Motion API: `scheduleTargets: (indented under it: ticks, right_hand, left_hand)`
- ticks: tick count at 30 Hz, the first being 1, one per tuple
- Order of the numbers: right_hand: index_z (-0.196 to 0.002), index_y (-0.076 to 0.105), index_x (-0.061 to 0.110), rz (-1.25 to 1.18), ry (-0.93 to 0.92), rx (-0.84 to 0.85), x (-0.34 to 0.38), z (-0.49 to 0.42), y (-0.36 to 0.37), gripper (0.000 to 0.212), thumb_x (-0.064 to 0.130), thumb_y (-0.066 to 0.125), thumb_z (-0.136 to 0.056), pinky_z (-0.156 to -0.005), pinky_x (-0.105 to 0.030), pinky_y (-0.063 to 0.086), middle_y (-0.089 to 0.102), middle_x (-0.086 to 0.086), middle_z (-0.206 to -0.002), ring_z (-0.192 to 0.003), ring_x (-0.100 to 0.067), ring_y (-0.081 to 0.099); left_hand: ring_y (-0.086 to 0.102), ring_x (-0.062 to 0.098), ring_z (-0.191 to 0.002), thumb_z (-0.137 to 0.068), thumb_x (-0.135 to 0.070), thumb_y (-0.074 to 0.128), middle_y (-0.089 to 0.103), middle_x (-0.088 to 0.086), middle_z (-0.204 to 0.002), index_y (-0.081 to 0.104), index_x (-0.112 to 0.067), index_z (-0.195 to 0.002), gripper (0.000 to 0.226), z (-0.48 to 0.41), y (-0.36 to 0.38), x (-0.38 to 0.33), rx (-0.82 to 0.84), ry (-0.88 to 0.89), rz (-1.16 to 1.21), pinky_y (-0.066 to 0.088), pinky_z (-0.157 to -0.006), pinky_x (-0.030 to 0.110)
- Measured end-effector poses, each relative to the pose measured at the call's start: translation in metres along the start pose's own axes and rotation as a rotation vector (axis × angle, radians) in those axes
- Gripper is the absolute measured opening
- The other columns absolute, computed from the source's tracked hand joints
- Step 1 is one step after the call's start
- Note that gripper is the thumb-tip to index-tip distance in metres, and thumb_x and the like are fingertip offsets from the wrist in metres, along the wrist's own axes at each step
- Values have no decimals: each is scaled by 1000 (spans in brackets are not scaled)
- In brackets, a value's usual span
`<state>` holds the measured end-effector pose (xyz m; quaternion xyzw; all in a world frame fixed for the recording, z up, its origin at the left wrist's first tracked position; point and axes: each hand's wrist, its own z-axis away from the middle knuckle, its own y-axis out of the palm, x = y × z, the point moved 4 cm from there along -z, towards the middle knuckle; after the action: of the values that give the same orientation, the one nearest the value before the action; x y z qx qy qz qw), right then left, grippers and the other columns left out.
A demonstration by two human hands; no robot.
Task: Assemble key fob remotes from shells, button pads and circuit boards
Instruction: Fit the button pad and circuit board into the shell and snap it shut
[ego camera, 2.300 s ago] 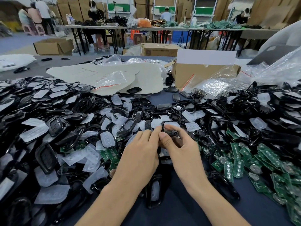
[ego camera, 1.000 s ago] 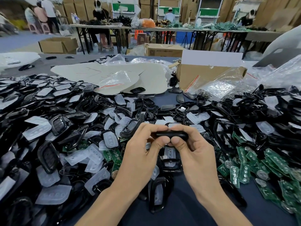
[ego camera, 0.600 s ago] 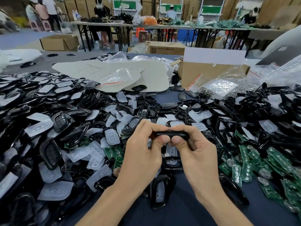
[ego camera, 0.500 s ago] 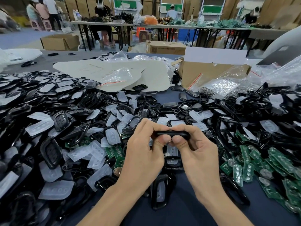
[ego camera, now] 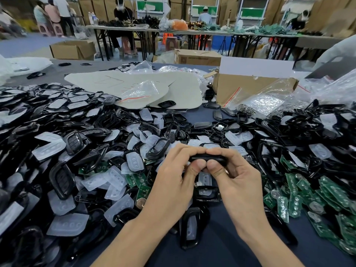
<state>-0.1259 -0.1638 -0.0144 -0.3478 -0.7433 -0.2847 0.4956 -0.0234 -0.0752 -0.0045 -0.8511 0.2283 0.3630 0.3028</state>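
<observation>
The black key fob (ego camera: 207, 157) is pinched edge-on between the left hand (ego camera: 173, 176) and the right hand (ego camera: 237, 180), fingers and thumbs curled on it; if pressed unevenly, its halves may be closed crooked, or it may be dropped into the loose parts (ego camera: 205, 179) below the hands.

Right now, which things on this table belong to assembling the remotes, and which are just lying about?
In the job: black fob pinched between left hand and right hand; black shells; clear button pads; green circuit boards.
Lying about: cardboard box; plastic bag; white sheets.
</observation>
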Motion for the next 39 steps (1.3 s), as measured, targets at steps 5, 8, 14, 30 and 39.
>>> scheduleTargets:
  ticks: [5, 8, 14, 30, 39]
  right_hand:
    - [-91, 74, 29, -3, 11, 19, 1, 3, 4, 33, -3, 69, -88, -78, -10, 52, 78, 8, -94, -91, -4, 72]
    - [-90, 75, 28, -16, 6, 17, 2, 3, 5, 35, -6, 69, -87, -77, -9, 52, 78, 8, -93, -91, -3, 72]
    - [-99, 75, 30, -34, -49, 42, 9, 3, 5, 16, 20, 72, -87, -85, -14, 53, 76, 6, -106, -101, -9, 72]
    - [-96, 74, 35, 139, 7, 33, 3, -3, -4, 10, 26, 71, -92, -80, -18, 55, 76, 9, -99, -94, -9, 72]
    - [-78, 81, 9, -463, 547, -37, -24, -13, -5, 21, 14, 66, -91, -58, -20, 54, 75, -10, -82, -68, -13, 69]
  left_hand:
    - [59, 11, -95, -95, -11, 55, 59, -13, -96, 65, -25, -103, 19, 3, 1, 0, -67, -15, -38, 42, -77, 11]
    - [59, 11, -91, -92, -6, 56, 58, -13, -93, 66, -25, -100, 23, 3, -1, -2, -93, -11, -63, 42, -75, 12]
    - [58, 5, -94, -90, -2, 53, 58, -15, -92, 63, -30, -97, 30, 0, -3, -8, -132, -13, -16, 39, -77, 8]
    - [67, 2, -83, -99, -15, 60, 74, -13, -90, 73, -29, -98, 20, -3, 0, 7, 45, -317, 242, 49, -74, 14]
    - [56, 5, -113, -96, -40, 56, 54, -10, -129, 65, -25, -121, 31, 2, 9, 7, 161, 205, -384, 50, -91, 25]
